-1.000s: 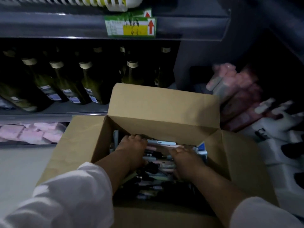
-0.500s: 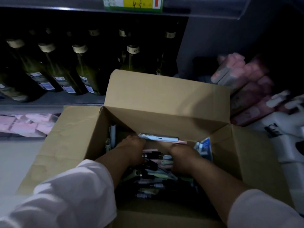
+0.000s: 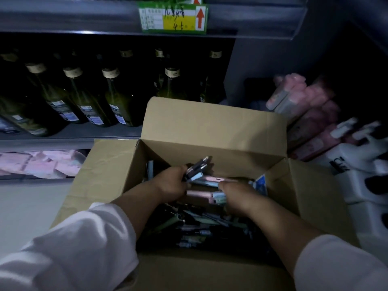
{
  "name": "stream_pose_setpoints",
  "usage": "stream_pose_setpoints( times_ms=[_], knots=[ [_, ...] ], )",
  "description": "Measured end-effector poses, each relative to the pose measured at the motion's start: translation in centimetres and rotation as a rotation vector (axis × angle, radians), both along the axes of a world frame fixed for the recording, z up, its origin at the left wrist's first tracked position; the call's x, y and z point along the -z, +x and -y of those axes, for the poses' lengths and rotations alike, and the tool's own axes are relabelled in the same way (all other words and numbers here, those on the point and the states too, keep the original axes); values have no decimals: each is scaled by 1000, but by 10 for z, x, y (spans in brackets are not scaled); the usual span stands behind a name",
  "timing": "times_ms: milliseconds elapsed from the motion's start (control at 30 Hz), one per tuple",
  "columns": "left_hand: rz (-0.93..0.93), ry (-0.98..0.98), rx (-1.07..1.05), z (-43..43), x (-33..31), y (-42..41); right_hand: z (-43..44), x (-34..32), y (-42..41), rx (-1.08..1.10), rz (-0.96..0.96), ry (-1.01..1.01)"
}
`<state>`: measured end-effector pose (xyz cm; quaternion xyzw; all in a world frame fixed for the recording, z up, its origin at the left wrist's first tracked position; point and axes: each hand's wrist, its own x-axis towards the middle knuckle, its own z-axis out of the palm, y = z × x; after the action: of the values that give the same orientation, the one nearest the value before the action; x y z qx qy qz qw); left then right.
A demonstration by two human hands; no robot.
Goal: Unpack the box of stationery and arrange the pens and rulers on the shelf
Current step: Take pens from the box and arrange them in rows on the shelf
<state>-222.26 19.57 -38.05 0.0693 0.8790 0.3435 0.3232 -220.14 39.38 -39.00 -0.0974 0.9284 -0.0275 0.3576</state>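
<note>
An open cardboard box [image 3: 210, 127] stands in front of me with its flaps spread out. Inside lies a heap of loose pens [image 3: 195, 223] and pastel pink and blue stationery [image 3: 201, 195]. My left hand [image 3: 172, 183] is inside the box, closed around a bundle of pens [image 3: 197, 168] that sticks up toward the back flap. My right hand [image 3: 237, 196] is also in the box, its fingers pressed down onto pastel items; whether it grips one is unclear. White sleeves cover both forearms.
A dark shelf [image 3: 69, 133] behind the box holds green glass bottles [image 3: 88, 99]. A price tag [image 3: 174, 17] hangs on the shelf edge above. Pink packets [image 3: 37, 164] lie low on the left. Pink and white bottles [image 3: 315, 114] crowd the right side.
My left hand has closed on a bundle of pens and lifted it a little toward the back of the box. My right hand has stayed low among the stationery.
</note>
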Motion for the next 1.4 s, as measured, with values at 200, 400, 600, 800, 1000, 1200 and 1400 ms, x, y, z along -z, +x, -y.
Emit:
stream_pose_setpoints(
  times_ms=[200, 400, 600, 800, 1000, 1200, 1400],
  knots=[
    [57, 353, -281, -4, -77, 6, -4, -58, 13, 211, -52, -287],
    [127, 587, -584, 4, -156, 11, -9, -135, 31, 472, 0, -574],
    [201, 649, -763, -3, -248, 26, -10, -228, 49, 774, 123, -896],
    [251, 695, -662, -27, -335, 59, -16, -320, 71, 909, 153, -1129],
    [257, 721, -629, -54, -394, 88, -38, -391, 112, 928, 18, -1199],
    [330, 751, -400, -74, -442, 117, -47, -447, 166, 953, -141, -1237],
    [315, 747, -263, -89, -481, 150, -44, -490, 229, 1130, -308, -1233]
  ],
)
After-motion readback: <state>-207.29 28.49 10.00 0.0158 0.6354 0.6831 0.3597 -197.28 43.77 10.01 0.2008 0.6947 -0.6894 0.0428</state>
